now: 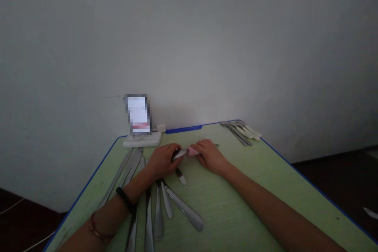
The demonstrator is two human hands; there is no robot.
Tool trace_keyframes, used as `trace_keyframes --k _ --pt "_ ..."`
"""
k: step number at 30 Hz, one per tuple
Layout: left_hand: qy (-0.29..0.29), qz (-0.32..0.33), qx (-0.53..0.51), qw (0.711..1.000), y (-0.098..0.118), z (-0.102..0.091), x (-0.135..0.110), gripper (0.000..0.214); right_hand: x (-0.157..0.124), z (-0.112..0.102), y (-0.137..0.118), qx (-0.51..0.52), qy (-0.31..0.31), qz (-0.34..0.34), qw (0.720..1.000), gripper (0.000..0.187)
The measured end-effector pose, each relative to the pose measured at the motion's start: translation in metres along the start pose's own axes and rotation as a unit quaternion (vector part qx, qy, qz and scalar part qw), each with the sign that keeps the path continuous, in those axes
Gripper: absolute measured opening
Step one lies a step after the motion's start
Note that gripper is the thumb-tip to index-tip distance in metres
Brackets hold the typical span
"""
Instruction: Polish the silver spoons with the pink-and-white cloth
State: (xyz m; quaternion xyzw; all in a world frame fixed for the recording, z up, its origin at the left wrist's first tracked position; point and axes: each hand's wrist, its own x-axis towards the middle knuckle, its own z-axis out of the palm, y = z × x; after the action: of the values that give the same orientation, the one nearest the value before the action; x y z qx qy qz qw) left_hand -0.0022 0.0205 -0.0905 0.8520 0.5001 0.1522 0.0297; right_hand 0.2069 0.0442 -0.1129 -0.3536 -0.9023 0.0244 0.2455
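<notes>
My left hand [165, 160] is closed around a metal piece of cutlery [179, 153]. Its flat, shiny end points toward my right hand; the rest is hidden by my fingers. Fingers of my right hand [212, 156] are wrapped round a utensil with a pink handle end [192, 151], and a bit of metal shows beyond the knuckles. The two held pieces nearly meet, and I cannot tell if they touch. Under and around my left wrist lie several metal table knives [149, 216], fanned out, with a rounded handle [186, 208] reaching toward the middle.
A pixelated lit screen [138, 114] stands on a white base [143, 140] at the back left, beside a small white block [161, 128]. Spoons and white-handled cutlery [243, 130] lie at the back right corner. The green table [236, 220] has a blue edge and meets a grey wall.
</notes>
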Motion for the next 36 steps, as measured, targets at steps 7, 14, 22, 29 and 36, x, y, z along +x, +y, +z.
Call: trace_keyframes --k 7,14,22,29,36 --pt "0.024 0.044 -0.025 0.998 -0.002 0.007 -0.003 0.031 0.003 0.007 -0.002 -0.004 0.013 -0.020 1.000 0.027" --pt "0.062 0.012 -0.039 0.997 0.002 0.010 -0.005 0.023 0.005 0.012 -0.011 -0.019 0.026 -0.013 0.999 0.027" --pt "0.059 -0.038 -0.046 0.996 -0.001 0.017 -0.006 0.025 0.006 0.012 0.003 -0.078 0.087 0.080 0.990 0.025" --pt "0.037 -0.042 -0.032 0.998 0.002 0.013 -0.007 0.027 0.002 0.006 0.023 -0.085 0.111 0.114 0.984 0.027" --pt "0.036 -0.018 -0.075 0.996 0.003 0.011 -0.009 0.019 0.005 0.013 -0.017 -0.031 0.080 -0.033 0.996 0.027"
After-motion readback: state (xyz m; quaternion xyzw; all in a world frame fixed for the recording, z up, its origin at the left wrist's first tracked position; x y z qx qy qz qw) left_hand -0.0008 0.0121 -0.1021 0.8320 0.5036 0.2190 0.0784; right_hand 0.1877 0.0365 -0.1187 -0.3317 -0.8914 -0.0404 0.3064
